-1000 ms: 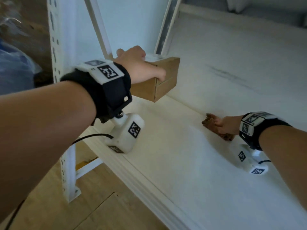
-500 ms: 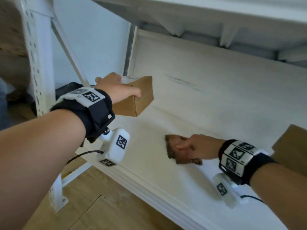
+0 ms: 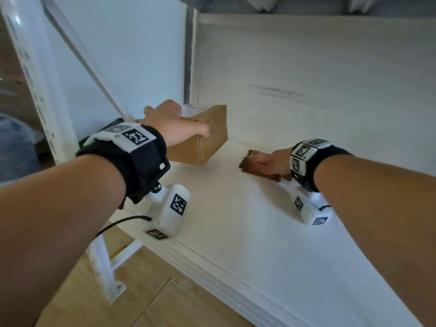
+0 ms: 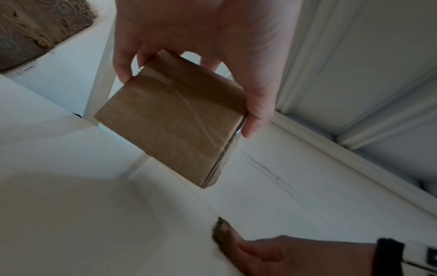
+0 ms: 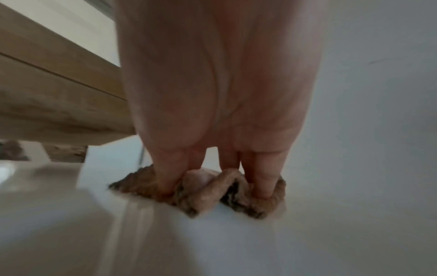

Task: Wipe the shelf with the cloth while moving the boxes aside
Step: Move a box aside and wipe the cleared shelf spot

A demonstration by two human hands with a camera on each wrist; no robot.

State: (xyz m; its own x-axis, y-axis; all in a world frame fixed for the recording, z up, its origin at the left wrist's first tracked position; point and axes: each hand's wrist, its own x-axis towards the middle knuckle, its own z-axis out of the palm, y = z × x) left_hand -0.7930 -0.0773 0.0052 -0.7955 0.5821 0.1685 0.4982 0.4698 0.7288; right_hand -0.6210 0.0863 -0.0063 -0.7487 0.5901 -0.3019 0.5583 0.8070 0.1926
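Observation:
My left hand grips a small brown cardboard box from above and holds it in the air over the left end of the white shelf. In the left wrist view the box hangs tilted between thumb and fingers. To its right, my right hand lies flat on a brown cloth and presses it onto the shelf. The right wrist view shows the fingers pushing into the bunched cloth, with the box above left.
A white perforated post and a slanted brace stand at the shelf's left end. The white back panel carries a grey scuff mark. The underside of an upper shelf is overhead. Wooden floor lies below the front lip.
My right hand has slid the cloth leftwards along the shelf, closer to the spot under the box. The left hand still holds the box lifted.

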